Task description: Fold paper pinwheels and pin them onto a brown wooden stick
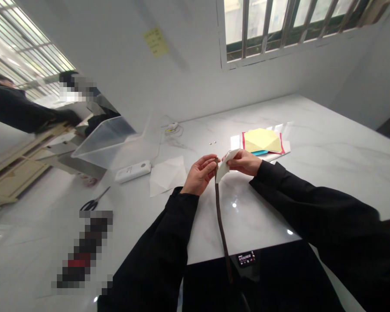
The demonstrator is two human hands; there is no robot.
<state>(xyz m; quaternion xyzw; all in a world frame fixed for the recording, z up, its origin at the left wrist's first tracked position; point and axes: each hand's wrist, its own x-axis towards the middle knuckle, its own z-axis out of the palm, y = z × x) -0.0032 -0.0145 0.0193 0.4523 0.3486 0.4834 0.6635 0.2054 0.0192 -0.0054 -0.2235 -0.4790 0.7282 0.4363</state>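
Note:
My left hand (199, 175) pinches the top end of a long, thin brown strip (219, 216) that looks like a ribbon or cord. Its lower part hangs down past the table's front edge. In my right hand (245, 162) is a folded piece of white paper (225, 168), gripped between thumb and fingers. The paper's left edge meets the strip close to my left fingertips; whether the two are joined I cannot tell. Beyond my right hand lies a stack of coloured paper (261, 141), yellow on top with red and blue edges below.
White paper sheets (169, 175), a white box-shaped device (133, 171) and black scissors (92, 203) lie to the left. A clear plastic bin (104, 141) stands behind them. Two small shiny beads (212, 143) and a cabled white device (172, 127) are farther back. People sit at far left.

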